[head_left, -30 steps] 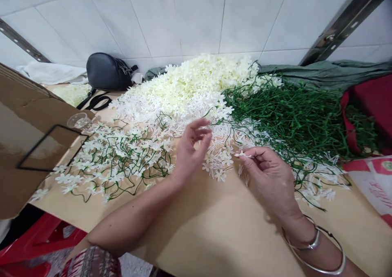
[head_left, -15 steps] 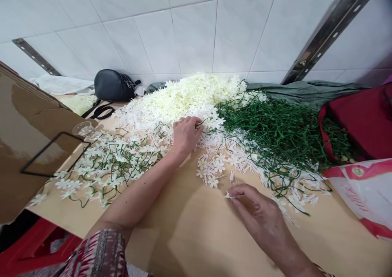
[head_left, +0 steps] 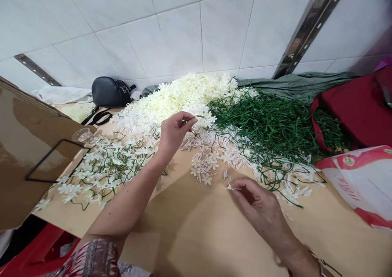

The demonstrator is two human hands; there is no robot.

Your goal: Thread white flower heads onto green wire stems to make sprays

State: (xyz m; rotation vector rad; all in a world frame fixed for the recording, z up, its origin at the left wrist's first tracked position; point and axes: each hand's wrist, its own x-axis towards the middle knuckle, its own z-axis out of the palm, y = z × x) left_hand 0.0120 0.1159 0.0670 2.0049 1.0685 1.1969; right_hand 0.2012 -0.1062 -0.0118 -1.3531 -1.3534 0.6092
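My left hand (head_left: pixel 173 132) is raised over the pile of loose white plastic flowers (head_left: pixel 183 101), its fingers pinched on a green stem (head_left: pixel 204 118) that carries small white blossoms. My right hand (head_left: pixel 260 205) rests low over the tan table (head_left: pixel 196 232), thumb and forefinger pinched on one small white flower piece (head_left: pixel 229 187). A cluster of white blossoms (head_left: pixel 203 169) lies between the two hands. A heap of bare green stems (head_left: pixel 272 124) spreads to the right of the left hand.
Finished stems with white flowers (head_left: pixel 104 169) lie at the left beside a clear plastic cup (head_left: pixel 82 135) and a cardboard box flap (head_left: pixel 27 146). A black bag (head_left: pixel 110 91) sits by the tiled wall. A red bag (head_left: pixel 355 105) and a printed plastic bag (head_left: pixel 364 179) stand at the right.
My left hand reached into the pile, closed on a green stem and has lifted it slightly toward me. My right hand dropped lower, still pinching the small flower piece.
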